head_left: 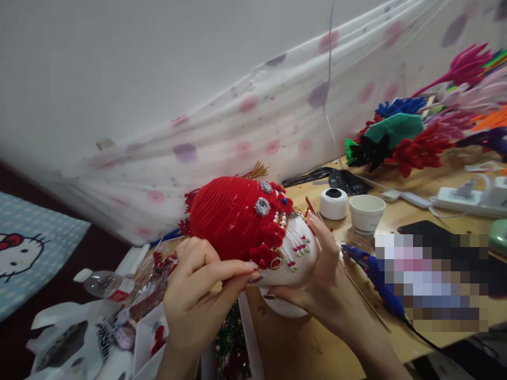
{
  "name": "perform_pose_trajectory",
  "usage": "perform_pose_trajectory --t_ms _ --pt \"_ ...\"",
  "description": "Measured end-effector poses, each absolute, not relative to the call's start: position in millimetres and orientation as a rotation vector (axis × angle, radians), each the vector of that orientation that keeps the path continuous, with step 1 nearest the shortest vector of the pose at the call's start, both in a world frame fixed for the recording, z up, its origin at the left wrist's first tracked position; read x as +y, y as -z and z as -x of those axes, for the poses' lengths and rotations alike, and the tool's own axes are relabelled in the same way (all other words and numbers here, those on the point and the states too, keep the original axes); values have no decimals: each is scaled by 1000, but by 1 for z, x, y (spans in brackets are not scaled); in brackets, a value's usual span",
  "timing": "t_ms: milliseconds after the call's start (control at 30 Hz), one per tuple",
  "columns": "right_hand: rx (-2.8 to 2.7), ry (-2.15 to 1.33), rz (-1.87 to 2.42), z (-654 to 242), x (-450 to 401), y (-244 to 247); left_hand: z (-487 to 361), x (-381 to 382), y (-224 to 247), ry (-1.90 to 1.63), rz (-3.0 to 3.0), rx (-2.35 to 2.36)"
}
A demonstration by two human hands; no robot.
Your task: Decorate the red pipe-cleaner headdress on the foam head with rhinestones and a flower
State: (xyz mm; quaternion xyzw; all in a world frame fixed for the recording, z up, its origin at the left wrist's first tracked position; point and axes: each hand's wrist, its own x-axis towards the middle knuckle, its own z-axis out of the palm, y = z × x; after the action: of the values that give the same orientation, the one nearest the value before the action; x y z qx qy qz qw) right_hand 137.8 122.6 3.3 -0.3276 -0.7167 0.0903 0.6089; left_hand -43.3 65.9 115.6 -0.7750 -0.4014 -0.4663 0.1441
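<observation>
A white foam mannequin head (304,274) is tilted over the table, covered in a red wrapped headdress (222,216). Red flowers (273,234), silver rhinestone pieces (262,206) and strings of white beads (296,243) with pink and green tips decorate its front. My right hand (330,279) grips the head's face side, thumb below and fingers above. At the lower edge of the headdress, beside a red flower and an oval gold-rimmed ornament (275,262), my left hand (202,279) is pinched closed. Whatever sits between those fingertips is too small to make out.
Right of the head are a white paper cup (367,214), a white round container (333,203), a blue glue gun (376,282) and a power strip (459,199). Colourful fuzzy flowers (420,145) stand behind. Leftward lie a plastic bottle (105,284), bags and a white box (148,343).
</observation>
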Motion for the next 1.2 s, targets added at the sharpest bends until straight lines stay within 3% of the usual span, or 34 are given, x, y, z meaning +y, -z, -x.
perform_pose_trajectory --t_ms 933,1200 --pt "-1655 -221 759 -134 121 1 36 62 -119 1095 2163 -1266" --pt "-1638 -219 764 -135 119 1 36 63 -115 1192 2149 -1252"
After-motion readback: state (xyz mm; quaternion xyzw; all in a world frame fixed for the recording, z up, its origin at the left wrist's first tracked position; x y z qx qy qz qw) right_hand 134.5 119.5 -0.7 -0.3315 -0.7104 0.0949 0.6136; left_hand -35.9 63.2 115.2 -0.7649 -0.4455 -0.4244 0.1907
